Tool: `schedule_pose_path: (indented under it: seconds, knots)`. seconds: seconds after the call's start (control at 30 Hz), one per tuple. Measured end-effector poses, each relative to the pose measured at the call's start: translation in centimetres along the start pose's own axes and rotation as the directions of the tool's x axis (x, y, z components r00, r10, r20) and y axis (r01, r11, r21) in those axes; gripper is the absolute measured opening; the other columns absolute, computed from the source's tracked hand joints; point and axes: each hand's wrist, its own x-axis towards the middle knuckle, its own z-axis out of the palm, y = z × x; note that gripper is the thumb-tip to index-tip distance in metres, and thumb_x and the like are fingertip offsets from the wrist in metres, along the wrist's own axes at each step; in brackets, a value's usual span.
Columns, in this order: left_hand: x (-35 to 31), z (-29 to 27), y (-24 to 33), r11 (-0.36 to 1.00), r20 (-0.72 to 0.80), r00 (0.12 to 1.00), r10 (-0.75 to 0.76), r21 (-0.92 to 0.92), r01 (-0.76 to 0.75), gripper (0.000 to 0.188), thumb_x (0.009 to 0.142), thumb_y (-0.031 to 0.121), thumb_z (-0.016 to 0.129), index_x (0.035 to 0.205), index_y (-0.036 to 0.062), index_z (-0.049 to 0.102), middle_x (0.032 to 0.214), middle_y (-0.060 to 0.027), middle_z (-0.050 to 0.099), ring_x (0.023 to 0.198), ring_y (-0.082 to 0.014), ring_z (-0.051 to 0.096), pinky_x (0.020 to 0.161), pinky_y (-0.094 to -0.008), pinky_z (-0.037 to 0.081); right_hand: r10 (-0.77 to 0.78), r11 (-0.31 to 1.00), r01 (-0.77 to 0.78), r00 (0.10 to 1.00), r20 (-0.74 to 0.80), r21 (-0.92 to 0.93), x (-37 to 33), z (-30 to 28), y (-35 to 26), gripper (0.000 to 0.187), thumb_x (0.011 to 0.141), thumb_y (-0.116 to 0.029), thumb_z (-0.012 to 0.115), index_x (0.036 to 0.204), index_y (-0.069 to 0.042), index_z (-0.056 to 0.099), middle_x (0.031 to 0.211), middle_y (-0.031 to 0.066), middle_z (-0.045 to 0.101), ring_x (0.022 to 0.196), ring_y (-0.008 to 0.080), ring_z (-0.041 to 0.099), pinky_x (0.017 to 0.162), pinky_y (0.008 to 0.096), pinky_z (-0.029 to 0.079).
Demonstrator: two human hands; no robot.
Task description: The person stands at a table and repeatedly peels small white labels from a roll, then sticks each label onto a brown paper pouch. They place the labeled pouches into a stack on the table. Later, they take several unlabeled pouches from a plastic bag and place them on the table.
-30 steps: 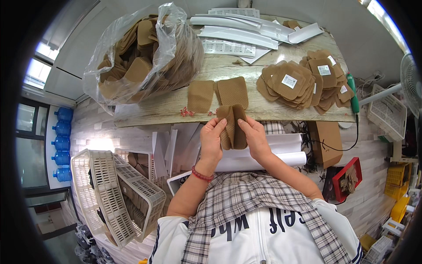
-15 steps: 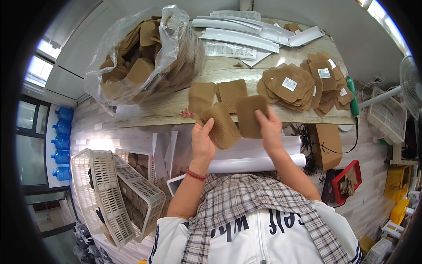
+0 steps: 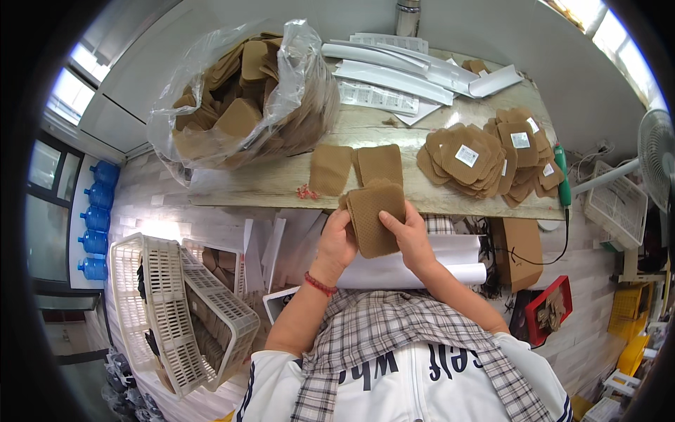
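A small stack of brown textured pads (image 3: 376,219) is held in front of me at the table's near edge. My left hand (image 3: 339,243) grips the stack along its left side. On the opposite side my right hand (image 3: 413,243) is closed on it, thumb pressed on the top pad. Just beyond lie two more places with pads: a single-looking brown pad (image 3: 330,169) on the left and a small pile of pads (image 3: 380,165) beside it. Bits of red thread-like scrap (image 3: 306,191) lie near the left pad.
A clear plastic bag (image 3: 302,77) full of brown pads stands at the back left. Labelled pads (image 3: 465,156) are heaped on the right, near a green-handled tool (image 3: 563,176) with a cord. White sheets (image 3: 394,81) lie at the back. White crates (image 3: 165,309) stand lower left.
The pads held apart in my two hands are now together in one stack. My right hand has come left to meet my left hand. The view has shifted slightly.
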Motion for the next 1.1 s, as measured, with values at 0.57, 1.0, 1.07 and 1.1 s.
schedule_pose_path:
  seconds: [0.57,1.0,1.07,1.1]
  knots:
    - [6.1,1.0,32.8,-0.378,0.427,0.556,0.713,0.902,-0.208,0.035,0.085,0.006,0.067,0.119,-0.0016,0.06,0.115,-0.014,0.064,0.109,-0.0242,0.062,0.095,-0.0323,0.048,-0.486,0.235,0.144,0.874,0.012,-0.961,11.6,-3.4,1.0,0.08,0.08,-0.019,0.078,0.147,-0.004,0.038,0.133,0.0187,0.052,0.126,0.036,0.046,0.105,0.0439,0.037]
    - [23.1,-4.6,42.4,-0.551,0.41,0.752,0.516,0.831,-0.075,0.061,0.076,0.007,0.053,0.137,0.011,0.053,0.125,-0.0263,0.061,0.121,-0.0413,0.054,0.105,-0.0425,0.044,-0.591,0.194,0.248,0.802,0.089,-0.949,12.0,-4.1,2.4,0.057,0.086,-0.019,0.072,0.135,-0.001,0.051,0.131,0.0175,0.052,0.12,0.0362,0.048,0.105,0.045,0.035]
    - [23.6,-5.4,44.1,-0.561,0.395,0.781,0.483,0.825,-0.07,0.057,0.078,0.008,0.056,0.135,0.015,0.056,0.123,-0.0238,0.063,0.116,-0.0415,0.058,0.101,-0.0436,0.046,-0.578,0.189,0.249,0.811,0.097,-0.95,12.0,-3.8,2.3,0.055,0.085,-0.018,0.072,0.134,-0.001,0.052,0.13,0.0166,0.053,0.12,0.0356,0.049,0.105,0.0447,0.036]
    - [24.0,-4.9,44.4,-0.568,0.396,0.794,0.462,0.819,-0.079,0.055,0.079,0.008,0.057,0.133,0.017,0.058,0.121,-0.0226,0.064,0.113,-0.0416,0.059,0.099,-0.0442,0.048,-0.578,0.186,0.243,0.811,0.094,-0.952,12.0,-3.8,2.2,0.055,0.085,-0.018,0.072,0.133,-0.001,0.052,0.13,0.0161,0.053,0.12,0.0353,0.049,0.105,0.0445,0.036]
